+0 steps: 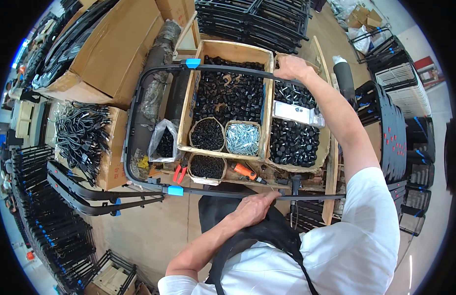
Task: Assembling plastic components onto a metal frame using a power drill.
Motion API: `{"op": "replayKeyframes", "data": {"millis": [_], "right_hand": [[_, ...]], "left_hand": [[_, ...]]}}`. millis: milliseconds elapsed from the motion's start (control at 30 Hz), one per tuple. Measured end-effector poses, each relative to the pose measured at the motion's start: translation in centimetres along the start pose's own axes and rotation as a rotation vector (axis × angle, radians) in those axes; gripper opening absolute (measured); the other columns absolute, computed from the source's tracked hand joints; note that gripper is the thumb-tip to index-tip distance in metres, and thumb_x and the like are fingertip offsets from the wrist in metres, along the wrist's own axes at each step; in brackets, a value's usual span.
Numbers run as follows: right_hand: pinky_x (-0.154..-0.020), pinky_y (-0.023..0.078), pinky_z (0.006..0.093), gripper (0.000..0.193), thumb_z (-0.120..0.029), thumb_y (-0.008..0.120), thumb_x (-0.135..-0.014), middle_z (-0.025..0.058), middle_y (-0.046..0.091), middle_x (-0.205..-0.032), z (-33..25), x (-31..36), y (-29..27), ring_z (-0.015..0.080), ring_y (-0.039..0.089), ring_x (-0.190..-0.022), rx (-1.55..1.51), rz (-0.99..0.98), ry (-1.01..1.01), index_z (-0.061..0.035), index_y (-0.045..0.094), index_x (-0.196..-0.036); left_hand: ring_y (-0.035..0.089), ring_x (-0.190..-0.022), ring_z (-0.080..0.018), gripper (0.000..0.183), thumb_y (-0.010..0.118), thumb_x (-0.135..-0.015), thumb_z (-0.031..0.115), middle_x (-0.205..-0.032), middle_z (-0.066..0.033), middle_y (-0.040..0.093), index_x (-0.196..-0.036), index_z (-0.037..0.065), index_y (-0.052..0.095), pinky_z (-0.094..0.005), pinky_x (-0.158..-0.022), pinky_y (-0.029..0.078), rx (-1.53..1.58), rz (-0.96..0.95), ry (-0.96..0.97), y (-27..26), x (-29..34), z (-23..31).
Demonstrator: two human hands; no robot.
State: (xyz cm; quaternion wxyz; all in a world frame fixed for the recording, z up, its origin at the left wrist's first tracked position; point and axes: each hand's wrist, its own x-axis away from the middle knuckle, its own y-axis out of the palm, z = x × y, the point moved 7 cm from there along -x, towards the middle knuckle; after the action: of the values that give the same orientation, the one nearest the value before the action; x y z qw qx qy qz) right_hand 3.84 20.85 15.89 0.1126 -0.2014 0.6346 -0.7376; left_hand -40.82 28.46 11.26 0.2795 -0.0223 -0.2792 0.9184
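Note:
A black U-shaped tube frame point(131, 130) lies across the parts bins, its rounded end to the left. Blue tape wraps both its far bar point(193, 63) and its near bar point(175, 190). My right hand point(293, 68) reaches over the right-hand bin and is closed round the far bar. Close to my body, my left hand point(253, 209) is closed at the near bar, with some of its fingers hidden. An orange power screwdriver point(244, 170) and red-handled pliers point(179, 174) lie between the bins and the near bar.
A wooden bin point(187, 118) holds black plastic caps, small black screws and silver screws point(243, 137). Black knobs point(294, 145) and a pale flat device point(292, 112) fill the right bin. Coiled cables point(83, 137) and a big carton point(115, 54) stand left; stacked black frames point(252, 22) behind.

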Motion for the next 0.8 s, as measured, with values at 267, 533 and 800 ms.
{"op": "replayKeyframes", "data": {"millis": [267, 533, 800], "right_hand": [[-0.094, 0.059, 0.0485, 0.045, -0.036, 0.055, -0.099, 0.0220, 0.076, -0.120, -0.8, -0.4, 0.6, 0.0391, 0.073, -0.114, 0.053, -0.106, 0.016, -0.0012, 0.078, -0.115], [-0.103, 0.055, 0.0488, 0.049, -0.042, 0.053, -0.100, 0.0226, 0.074, -0.127, -2.9, -1.0, 0.1, 0.0384, 0.070, -0.122, -0.022, -0.159, 0.089, -0.0027, 0.078, -0.117], [-0.106, 0.053, 0.0521, 0.058, -0.042, 0.047, -0.101, 0.0315, 0.071, -0.126, -1.6, -1.2, 1.6, 0.0447, 0.069, -0.120, -0.124, -0.050, 0.141, 0.0077, 0.070, -0.121]], "left_hand": [[0.070, -0.106, -0.0417, 0.029, 0.062, -0.103, 0.025, -0.110, -0.0228, 0.071, -0.127, 0.010, 0.066, -0.0514, -0.093, 0.055, 0.061, -0.130, -0.109, 1.1, -0.9, -0.3], [0.066, -0.119, -0.0415, 0.039, 0.071, -0.096, 0.018, -0.126, -0.0226, 0.068, -0.133, 0.014, 0.063, -0.0493, -0.104, 0.052, 0.253, -0.076, -0.248, 0.3, 0.0, -2.8], [0.070, -0.109, -0.0431, 0.029, 0.058, -0.104, 0.027, -0.110, -0.0200, 0.074, -0.129, 0.020, 0.070, -0.0534, -0.096, 0.055, 0.169, -0.156, -0.227, 1.6, -0.5, -2.2]]}}
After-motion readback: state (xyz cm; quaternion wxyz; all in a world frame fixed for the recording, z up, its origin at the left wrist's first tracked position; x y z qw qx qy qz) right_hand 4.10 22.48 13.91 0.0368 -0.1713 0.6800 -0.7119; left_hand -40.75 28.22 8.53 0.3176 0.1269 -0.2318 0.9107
